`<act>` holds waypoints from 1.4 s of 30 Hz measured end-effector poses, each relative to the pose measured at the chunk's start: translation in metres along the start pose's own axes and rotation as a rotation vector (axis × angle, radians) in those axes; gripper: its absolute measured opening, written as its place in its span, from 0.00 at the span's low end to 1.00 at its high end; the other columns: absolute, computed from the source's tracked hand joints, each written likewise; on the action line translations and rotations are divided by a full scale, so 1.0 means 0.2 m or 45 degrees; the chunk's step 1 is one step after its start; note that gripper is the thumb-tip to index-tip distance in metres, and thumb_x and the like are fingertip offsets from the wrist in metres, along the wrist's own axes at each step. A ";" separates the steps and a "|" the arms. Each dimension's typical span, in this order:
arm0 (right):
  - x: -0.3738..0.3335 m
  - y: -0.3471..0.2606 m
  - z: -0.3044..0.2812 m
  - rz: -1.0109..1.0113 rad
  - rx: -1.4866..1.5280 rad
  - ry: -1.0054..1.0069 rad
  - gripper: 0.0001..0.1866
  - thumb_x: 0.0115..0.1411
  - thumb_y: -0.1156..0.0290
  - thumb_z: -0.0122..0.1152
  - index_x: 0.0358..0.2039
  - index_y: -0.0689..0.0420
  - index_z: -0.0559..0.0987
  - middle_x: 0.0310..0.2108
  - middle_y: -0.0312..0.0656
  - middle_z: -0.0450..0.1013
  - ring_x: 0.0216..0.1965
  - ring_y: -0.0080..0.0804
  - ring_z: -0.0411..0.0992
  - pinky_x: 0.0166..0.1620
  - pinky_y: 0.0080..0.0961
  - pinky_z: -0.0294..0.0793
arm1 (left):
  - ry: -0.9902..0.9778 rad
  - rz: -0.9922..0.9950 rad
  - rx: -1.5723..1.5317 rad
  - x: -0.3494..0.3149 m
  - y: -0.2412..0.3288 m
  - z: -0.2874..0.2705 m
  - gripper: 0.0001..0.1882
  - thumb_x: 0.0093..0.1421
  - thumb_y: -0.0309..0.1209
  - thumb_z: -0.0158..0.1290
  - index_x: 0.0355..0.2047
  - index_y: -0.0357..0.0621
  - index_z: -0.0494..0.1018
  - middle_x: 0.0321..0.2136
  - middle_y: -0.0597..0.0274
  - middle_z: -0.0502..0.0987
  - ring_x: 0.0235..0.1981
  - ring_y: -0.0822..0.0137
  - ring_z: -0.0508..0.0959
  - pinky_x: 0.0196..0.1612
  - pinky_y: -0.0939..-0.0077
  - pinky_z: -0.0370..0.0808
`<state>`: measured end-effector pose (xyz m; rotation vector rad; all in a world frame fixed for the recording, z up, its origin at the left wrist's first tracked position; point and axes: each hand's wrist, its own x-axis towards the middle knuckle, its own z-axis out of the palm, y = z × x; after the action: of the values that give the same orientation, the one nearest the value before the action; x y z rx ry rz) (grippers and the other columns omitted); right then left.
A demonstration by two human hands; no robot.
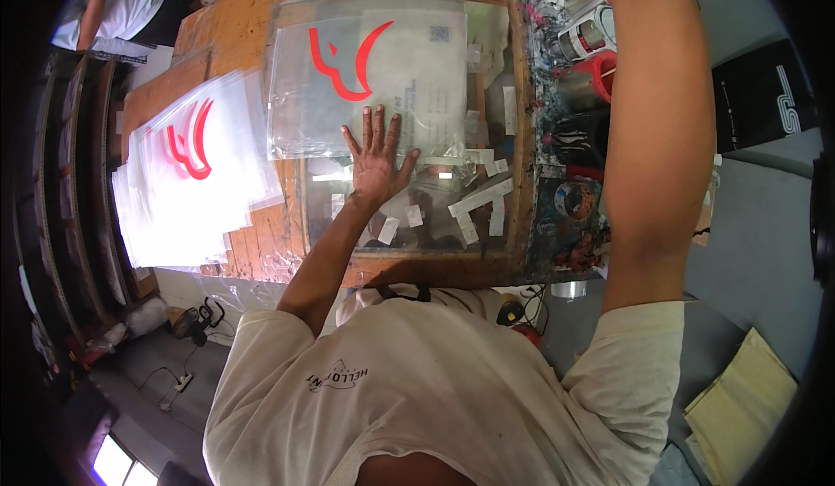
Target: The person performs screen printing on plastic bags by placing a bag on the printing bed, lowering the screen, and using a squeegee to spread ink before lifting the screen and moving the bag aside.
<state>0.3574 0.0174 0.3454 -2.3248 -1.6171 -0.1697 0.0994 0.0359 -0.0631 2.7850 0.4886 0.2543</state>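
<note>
My left hand [376, 166] lies flat with fingers spread, its fingertips on the lower edge of a clear plastic bag [300, 68]. A bold red curved print [365, 77] marks the bag, which rests on a glass-topped, wood-framed work surface [435, 260]. Through the bag, a pale sheet with small print shows. My right arm [657, 120] reaches up past the top edge of the picture, so the right hand is out of sight. To the left of the bag, a fanned pile of clear bags [178, 207] carries the same red print.
Strips of white tape [483, 197] stick to the glass. Cans, a red-rimmed container [600, 81] and a tape roll [574, 200] crowd the paint-stained right side. Shelves [78, 173] stand at far left. Another person's arm [94, 6] shows at upper left. Yellowish folded material [744, 408] lies at lower right.
</note>
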 end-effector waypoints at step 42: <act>-0.95 -0.15 1.47 0.131 0.126 -0.188 0.31 0.45 0.82 0.60 0.54 0.52 0.75 0.49 0.44 0.73 0.55 0.44 0.68 0.57 0.49 0.63 | 0.119 -1.555 -2.474 -0.53 0.19 -0.39 0.16 0.63 0.41 0.53 0.46 0.49 0.65 0.46 0.62 0.69 0.54 0.61 0.69 0.54 0.49 0.64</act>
<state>0.2402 -0.0517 0.0217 -2.3853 -1.5292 0.1046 -0.0054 -0.0155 0.0084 0.4123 1.0064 0.2753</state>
